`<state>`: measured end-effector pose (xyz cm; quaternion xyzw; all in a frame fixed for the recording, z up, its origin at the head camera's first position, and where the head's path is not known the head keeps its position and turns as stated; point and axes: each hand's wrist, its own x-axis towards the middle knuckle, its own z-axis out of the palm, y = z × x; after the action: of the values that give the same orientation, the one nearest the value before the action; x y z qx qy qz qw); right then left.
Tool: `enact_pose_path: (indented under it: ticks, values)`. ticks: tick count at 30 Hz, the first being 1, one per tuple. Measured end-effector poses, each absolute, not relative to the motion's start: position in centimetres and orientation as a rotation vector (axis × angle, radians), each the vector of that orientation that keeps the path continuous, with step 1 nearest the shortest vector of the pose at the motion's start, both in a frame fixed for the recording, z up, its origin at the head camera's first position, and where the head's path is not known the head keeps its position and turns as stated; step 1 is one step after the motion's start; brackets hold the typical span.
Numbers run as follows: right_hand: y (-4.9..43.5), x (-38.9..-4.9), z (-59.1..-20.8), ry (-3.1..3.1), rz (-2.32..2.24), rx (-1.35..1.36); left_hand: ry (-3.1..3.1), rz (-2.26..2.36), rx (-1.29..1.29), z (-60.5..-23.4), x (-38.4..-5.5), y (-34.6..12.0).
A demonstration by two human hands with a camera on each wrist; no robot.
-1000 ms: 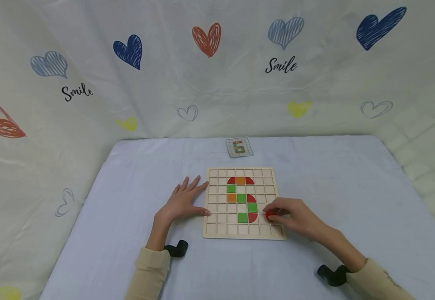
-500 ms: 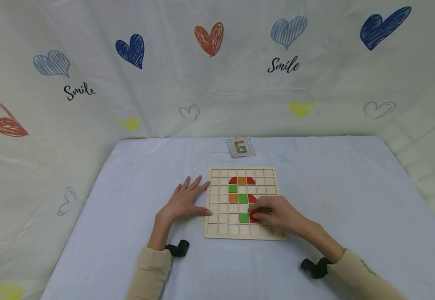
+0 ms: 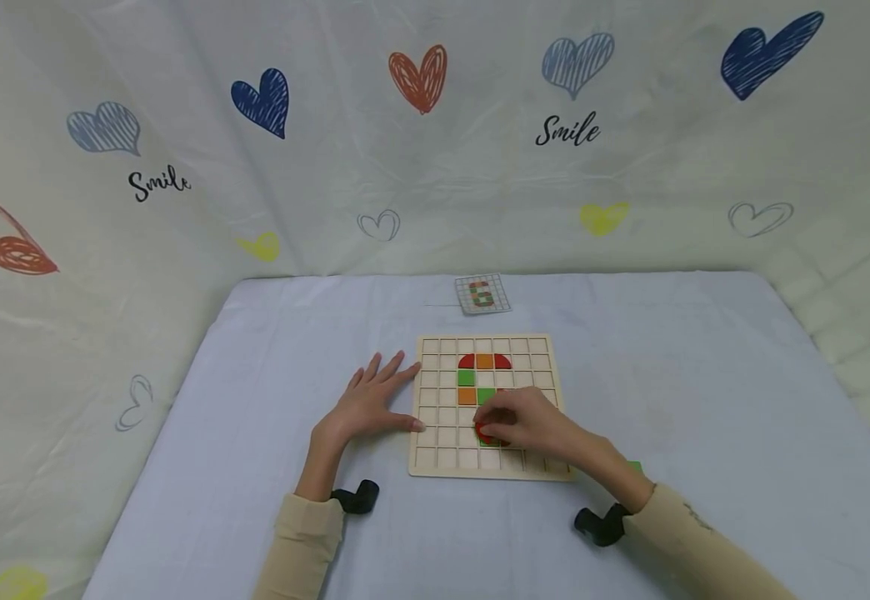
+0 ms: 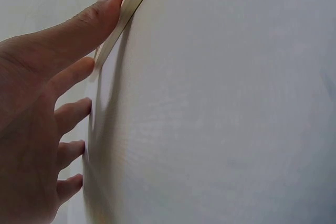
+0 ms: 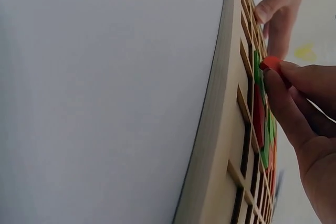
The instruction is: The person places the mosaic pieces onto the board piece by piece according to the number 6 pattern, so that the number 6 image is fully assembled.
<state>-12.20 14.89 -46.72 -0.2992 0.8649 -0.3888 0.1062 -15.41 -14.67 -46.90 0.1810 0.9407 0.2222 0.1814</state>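
Observation:
A wooden grid board (image 3: 435, 460) lies flat on the white cloth. My left hand (image 3: 363, 410) is spread beside it, thumb and index finger touching its left edge. Over the board's lower middle, my right hand (image 3: 531, 423) pinches a red tile (image 5: 272, 63) between thumb and fingers, just above the green tiles in the right wrist view. Set in the grid are an orange tile (image 3: 484, 362) between two red rounded-corner tiles, a green tile (image 3: 466, 378) and an orange tile (image 3: 467, 397) below. The right hand hides part of the lower tiles.
A small card (image 3: 482, 294) with a gridded coloured pattern lies behind the board. A green piece (image 3: 635, 466) shows partly from behind the right forearm. A white sheet with printed hearts (image 3: 417, 79) hangs beyond the table's back edge.
My right hand has moved left across the board with the red tile, from the right-hand cells to the lower middle. The left hand stays at the board's edge.

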Motion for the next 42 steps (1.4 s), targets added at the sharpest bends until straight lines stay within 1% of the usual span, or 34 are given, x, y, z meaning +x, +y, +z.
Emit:
enact_pose_path:
  ticks: [11,20,27,42]
  values:
    - [12.8,-12.4,-46.4,2.588,-1.08,-0.855,2.65,0.626,0.503,-46.9,-15.5,-14.7]
    - [12.1,-12.4,-46.4,2.608,-1.047,-0.906,2.652,0.626,0.509,-47.1,-15.6,-14.7]
    - [12.0,-12.4,-46.4,2.616,-1.037,-0.919,2.652,0.609,0.497,-47.1,-15.7,-14.7]
    - [12.9,-12.5,-46.6,2.596,-1.017,-1.044,2.652,0.604,0.504,-47.0,-15.7,-14.7]
